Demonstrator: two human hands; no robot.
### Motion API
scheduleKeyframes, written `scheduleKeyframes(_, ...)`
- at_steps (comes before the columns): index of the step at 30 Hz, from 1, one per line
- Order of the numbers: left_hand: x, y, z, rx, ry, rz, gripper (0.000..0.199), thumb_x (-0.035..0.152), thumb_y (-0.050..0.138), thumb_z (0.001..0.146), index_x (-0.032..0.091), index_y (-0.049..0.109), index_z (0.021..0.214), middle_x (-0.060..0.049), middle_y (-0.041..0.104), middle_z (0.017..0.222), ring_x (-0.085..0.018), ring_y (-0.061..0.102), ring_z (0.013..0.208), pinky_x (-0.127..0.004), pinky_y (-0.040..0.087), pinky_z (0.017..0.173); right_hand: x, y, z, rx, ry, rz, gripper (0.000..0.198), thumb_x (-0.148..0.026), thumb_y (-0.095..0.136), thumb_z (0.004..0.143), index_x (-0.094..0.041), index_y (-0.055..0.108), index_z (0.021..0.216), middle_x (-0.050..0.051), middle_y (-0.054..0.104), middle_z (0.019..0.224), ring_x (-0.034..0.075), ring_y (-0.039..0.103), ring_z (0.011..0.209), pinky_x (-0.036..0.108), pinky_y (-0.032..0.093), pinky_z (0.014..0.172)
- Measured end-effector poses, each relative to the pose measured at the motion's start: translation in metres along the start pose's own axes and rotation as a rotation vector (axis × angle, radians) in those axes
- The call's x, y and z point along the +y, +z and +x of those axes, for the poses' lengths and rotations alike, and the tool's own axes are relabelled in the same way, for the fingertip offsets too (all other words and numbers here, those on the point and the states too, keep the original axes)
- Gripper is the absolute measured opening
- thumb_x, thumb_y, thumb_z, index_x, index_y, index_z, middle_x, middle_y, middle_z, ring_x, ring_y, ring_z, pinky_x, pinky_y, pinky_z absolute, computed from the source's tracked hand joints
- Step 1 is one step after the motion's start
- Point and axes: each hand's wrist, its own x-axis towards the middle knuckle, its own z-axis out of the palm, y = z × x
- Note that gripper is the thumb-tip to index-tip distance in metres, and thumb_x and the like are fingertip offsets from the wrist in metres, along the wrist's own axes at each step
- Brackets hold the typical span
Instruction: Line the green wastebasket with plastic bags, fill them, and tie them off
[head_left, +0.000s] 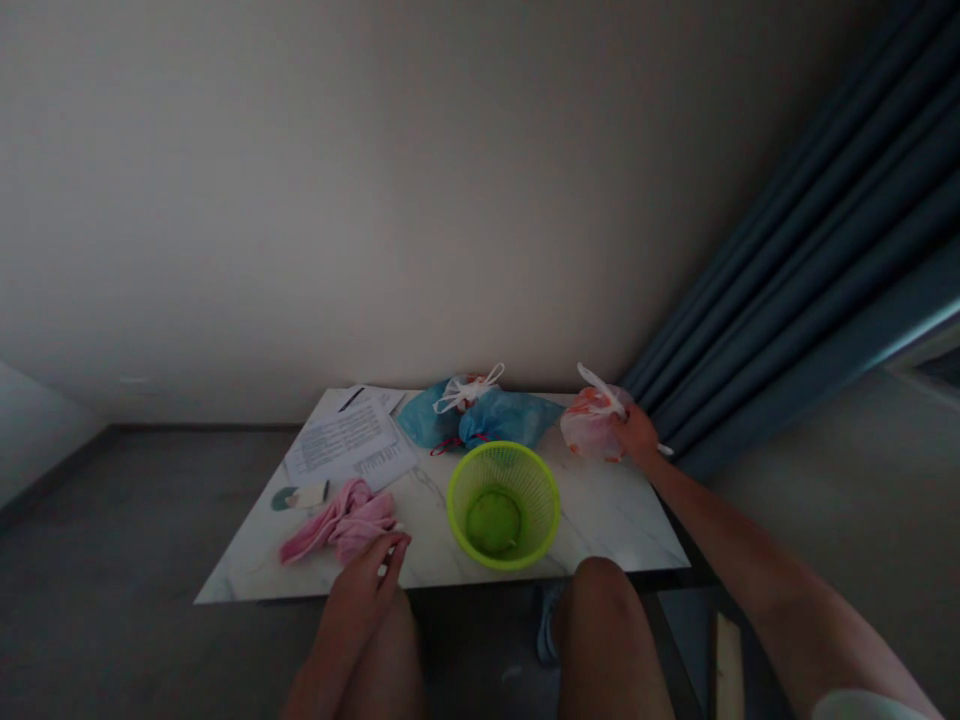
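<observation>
At the table's right end, my right hand (pixel 637 434) is closed on the side of a thin, whitish plastic bag (pixel 589 428) with tied handles; reddish-orange shapes show through it, too unclear to name. My left hand (pixel 373 570) is over the front edge, above my thigh, its fingers drawn together in a pinch. Whether anything is between those fingertips I cannot make out. Just beyond them lies a crumpled pink cloth (pixel 352 522). Between my hands a lime-green plastic basket (pixel 504 562) stands upright, with a small light bit near its bottom.
Blue plastic bags (pixel 510 415) and a white-handled bag (pixel 471 390) lie at the back of the marble-patterned table (pixel 431 560). Printed papers (pixel 349 440) and a small pale item (pixel 309 496) are on the left. A wall stands behind; a blue curtain (pixel 787 250) hangs right.
</observation>
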Motion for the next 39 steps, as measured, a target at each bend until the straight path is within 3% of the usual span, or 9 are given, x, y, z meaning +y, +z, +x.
scheduleKeyframes(4, 0.018, -0.010, 0.003, 0.121, 0.023, 0.087, 0.034, 0.057, 0.064, 0.102, 0.030, 0.083, 0.112, -0.005, 0.088, 0.114, -0.027, 0.085, 0.090, -0.036, 0.069, 0.076, 0.004, -0.047, -0.032, 0.118, -0.079, 0.110, 0.022, -0.041, 0.063, 0.104, -0.022, 0.070, 0.113, 0.015, 0.078, 0.100, 0.030, 0.072, 0.086, 0.038, 0.049, 0.077)
scheduleKeyframes(8, 0.095, -0.025, 0.010, 0.254, 0.193, 0.008, 0.032, 0.055, 0.064, 0.106, 0.026, 0.078, 0.105, -0.007, 0.085, 0.102, -0.026, 0.082, 0.090, -0.036, 0.069, 0.083, -0.029, -0.093, -0.102, 0.269, -0.321, 0.241, 0.023, -0.047, 0.066, 0.099, -0.025, 0.064, 0.103, 0.007, 0.071, 0.087, 0.026, 0.066, 0.080, 0.036, 0.047, 0.076)
scheduleKeyframes(11, 0.186, -0.024, 0.004, 0.057, 0.465, -0.046, 0.022, 0.044, 0.067, 0.109, 0.027, 0.078, 0.117, -0.008, 0.083, 0.111, -0.027, 0.081, 0.103, -0.040, 0.068, 0.098, -0.070, -0.116, -0.183, 0.320, -0.527, 0.336, 0.019, -0.044, 0.068, 0.101, -0.026, 0.062, 0.102, 0.006, 0.068, 0.089, 0.027, 0.064, 0.084, 0.039, 0.048, 0.081)
scheduleKeyframes(13, 0.237, -0.016, -0.004, -0.052, 0.629, -0.042, 0.047, 0.034, 0.074, 0.105, 0.028, 0.068, 0.150, -0.012, 0.077, 0.143, -0.032, 0.073, 0.134, -0.049, 0.059, 0.120, -0.096, -0.122, -0.238, 0.286, -0.606, 0.392, 0.014, -0.037, 0.070, 0.100, -0.027, 0.062, 0.104, 0.007, 0.069, 0.094, 0.029, 0.064, 0.088, 0.041, 0.048, 0.083)
scheduleKeyframes(16, 0.271, -0.002, -0.014, -0.106, 0.704, -0.031, 0.072, 0.014, 0.069, 0.099, 0.031, 0.054, 0.167, -0.012, 0.068, 0.157, -0.033, 0.063, 0.149, -0.056, 0.050, 0.131, -0.120, -0.121, -0.302, 0.182, -0.608, 0.523, 0.009, -0.031, 0.068, 0.103, -0.028, 0.063, 0.110, 0.009, 0.069, 0.100, 0.031, 0.063, 0.094, 0.044, 0.051, 0.085)
scheduleKeyframes(23, 0.232, 0.009, -0.024, -0.245, 0.548, -0.239, 0.061, 0.011, 0.064, 0.098, 0.026, 0.057, 0.157, -0.014, 0.069, 0.157, -0.030, 0.068, 0.144, -0.050, 0.054, 0.127, -0.106, -0.109, -0.338, -0.274, -0.431, 1.112, 0.021, -0.040, 0.054, 0.116, -0.029, 0.067, 0.129, 0.006, 0.076, 0.112, 0.022, 0.074, 0.091, 0.034, 0.063, 0.079)
scheduleKeyframes(27, 0.226, 0.011, -0.034, -0.282, 0.493, -0.294, 0.042, 0.013, 0.065, 0.095, 0.023, 0.063, 0.136, -0.012, 0.077, 0.130, -0.026, 0.075, 0.121, -0.041, 0.060, 0.110, -0.094, -0.113, -0.335, -0.299, -0.423, 0.868, 0.066, -0.030, 0.069, 0.102, -0.032, 0.052, 0.165, 0.001, 0.080, 0.096, 0.020, 0.072, 0.071, 0.030, 0.057, 0.066)
scheduleKeyframes(33, 0.229, 0.001, -0.041, -0.110, 0.480, -0.129, 0.008, 0.015, 0.061, 0.086, 0.023, 0.063, 0.085, -0.003, 0.070, 0.089, -0.022, 0.066, 0.086, -0.032, 0.051, 0.082, -0.096, -0.135, -0.341, -0.180, -0.577, 0.322, 0.018, -0.030, 0.065, 0.106, -0.027, 0.082, 0.101, 0.007, 0.082, 0.090, 0.021, 0.072, 0.074, 0.030, 0.042, 0.066)
scheduleKeyframes(39, 0.190, -0.024, -0.018, 0.175, 0.195, -0.465, 0.011, 0.023, 0.060, 0.079, 0.023, 0.052, 0.072, 0.002, 0.060, 0.073, -0.017, 0.055, 0.072, -0.027, 0.043, 0.070, -0.067, -0.138, -0.324, -0.092, -0.319, 0.760, 0.045, -0.051, 0.058, 0.110, -0.023, 0.063, 0.075, -0.001, 0.055, 0.062, 0.016, 0.051, 0.058, 0.030, 0.031, 0.057)
